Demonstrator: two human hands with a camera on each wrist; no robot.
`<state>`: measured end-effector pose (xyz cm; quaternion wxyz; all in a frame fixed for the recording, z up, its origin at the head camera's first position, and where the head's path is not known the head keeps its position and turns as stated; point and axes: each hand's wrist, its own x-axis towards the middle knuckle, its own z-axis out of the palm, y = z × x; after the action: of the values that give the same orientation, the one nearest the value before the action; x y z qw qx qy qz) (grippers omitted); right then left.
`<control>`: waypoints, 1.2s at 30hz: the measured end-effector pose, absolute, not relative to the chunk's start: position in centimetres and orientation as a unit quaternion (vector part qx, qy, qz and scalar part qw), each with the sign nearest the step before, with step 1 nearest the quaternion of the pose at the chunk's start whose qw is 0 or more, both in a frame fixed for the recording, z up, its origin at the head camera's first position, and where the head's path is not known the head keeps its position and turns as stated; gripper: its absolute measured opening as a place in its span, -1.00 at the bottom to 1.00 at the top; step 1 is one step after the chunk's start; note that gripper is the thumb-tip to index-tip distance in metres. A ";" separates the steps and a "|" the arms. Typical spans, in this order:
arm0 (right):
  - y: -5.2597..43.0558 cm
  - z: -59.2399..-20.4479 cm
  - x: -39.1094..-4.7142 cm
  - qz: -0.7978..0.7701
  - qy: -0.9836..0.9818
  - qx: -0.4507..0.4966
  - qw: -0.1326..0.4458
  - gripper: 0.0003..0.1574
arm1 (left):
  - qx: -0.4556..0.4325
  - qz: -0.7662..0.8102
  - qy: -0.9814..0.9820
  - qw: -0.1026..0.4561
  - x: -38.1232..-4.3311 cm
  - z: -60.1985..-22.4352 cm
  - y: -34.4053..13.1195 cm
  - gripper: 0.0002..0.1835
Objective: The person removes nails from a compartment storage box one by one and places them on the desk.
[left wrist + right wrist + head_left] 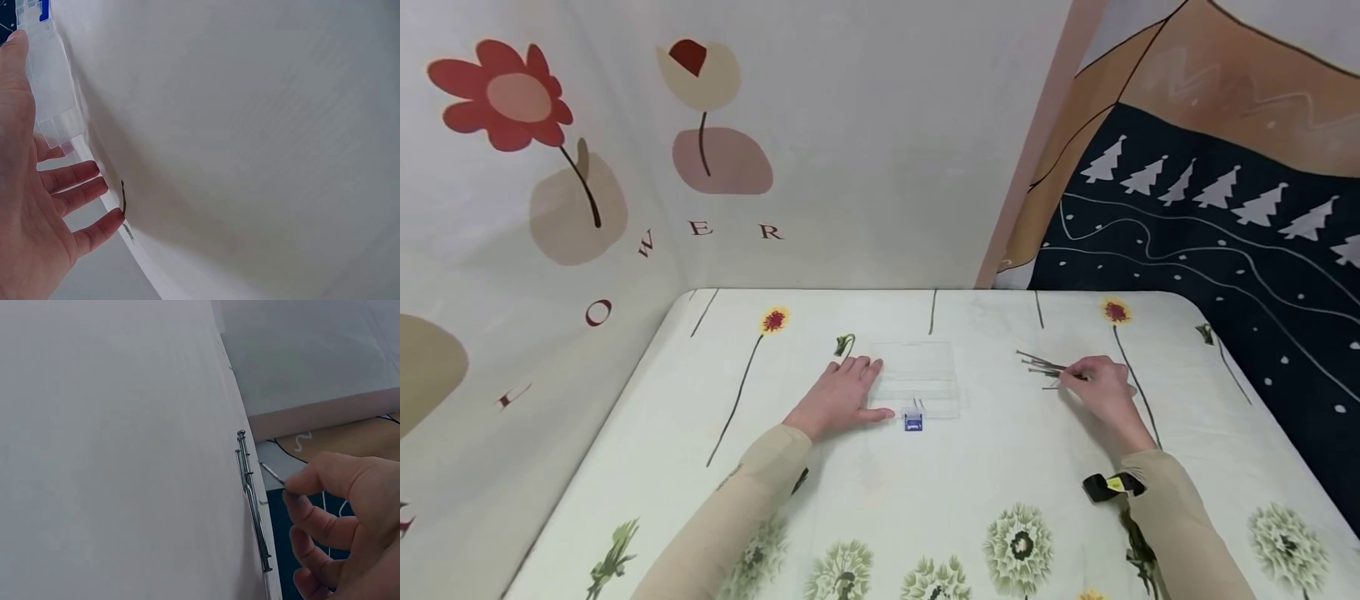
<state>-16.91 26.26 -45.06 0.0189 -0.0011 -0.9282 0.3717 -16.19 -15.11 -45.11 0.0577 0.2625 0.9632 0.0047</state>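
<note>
A clear plastic compartment box (917,367) with a blue latch (913,422) lies on the table, with a couple of thin nails (917,404) near its front edge. My left hand (838,397) rests at the box's left side, fingers spread and thumb near the front corner; the left wrist view shows the same box (53,81) beside the thumb. On the right, my right hand (1101,387) is over a loose pile of nails (1037,363). In the right wrist view, thumb and forefinger pinch one nail (272,474), held above the other nails (252,503).
A white flower-printed cloth (985,467) covers the table. A black strap with a yellow label (1101,487) is at my right wrist. Printed hangings (880,150) rise behind and to the left, and a dark tree-patterned one (1225,242) stands at the right.
</note>
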 end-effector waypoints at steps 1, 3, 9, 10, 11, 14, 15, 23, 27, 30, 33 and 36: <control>26.4 -45.1 -16.9 0.363 -0.932 -0.003 0.014 -0.72 | 0.263 0.005 0.963 0.057 -16.2 -45.1 -15.1 0.02; 26.8 -45.1 -16.8 0.351 -0.936 -0.010 0.002 -0.69 | 0.265 0.005 0.963 0.054 -16.2 -45.1 -15.1 0.02; 28.0 -44.8 -16.2 0.348 -0.937 -0.038 -0.015 -0.60 | 0.268 0.004 0.962 0.048 -16.2 -45.3 -15.1 0.01; 28.2 -44.8 -16.1 0.349 -0.936 -0.041 -0.014 -0.60 | 0.267 0.003 0.963 0.049 -16.2 -45.3 -15.1 0.01; 28.4 -44.7 -16.0 0.351 -0.935 -0.045 -0.015 -0.59 | 0.266 0.003 0.963 0.051 -16.2 -45.3 -15.1 0.01; 28.8 -44.7 -15.8 0.357 -0.933 -0.050 -0.010 -0.61 | 0.264 0.001 0.963 0.054 -16.3 -45.3 -15.1 0.02; 28.8 -44.6 -15.8 0.359 -0.932 -0.050 -0.009 -0.61 | 0.263 0.001 0.963 0.055 -16.3 -45.3 -15.1 0.02; 27.6 -44.9 -16.0 0.354 -0.935 -0.016 -0.004 -0.66 | 0.263 0.000 0.964 0.047 -16.1 -45.3 -15.2 0.01; 26.5 -44.8 -16.1 0.356 -0.934 0.013 0.001 -0.71 | 0.264 0.000 0.963 0.045 -16.1 -45.4 -15.3 0.01; 25.5 -44.8 -16.5 0.367 -0.930 0.029 0.005 -0.75 | 0.264 0.000 0.964 0.045 -16.1 -45.4 -15.3 0.01; 24.4 -44.8 -16.8 0.375 -0.926 0.036 0.004 -0.76 | 0.262 0.002 0.964 0.051 -16.1 -45.3 -15.3 0.01; 23.3 -44.8 -17.2 0.378 -0.925 0.043 0.004 -0.77 | 0.261 0.005 0.964 0.053 -16.1 -45.3 -15.3 0.01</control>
<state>-17.20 23.31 -44.78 0.0037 0.0435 -0.9250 0.3775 -16.09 -15.31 -45.26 0.0525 0.2613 0.9638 0.0052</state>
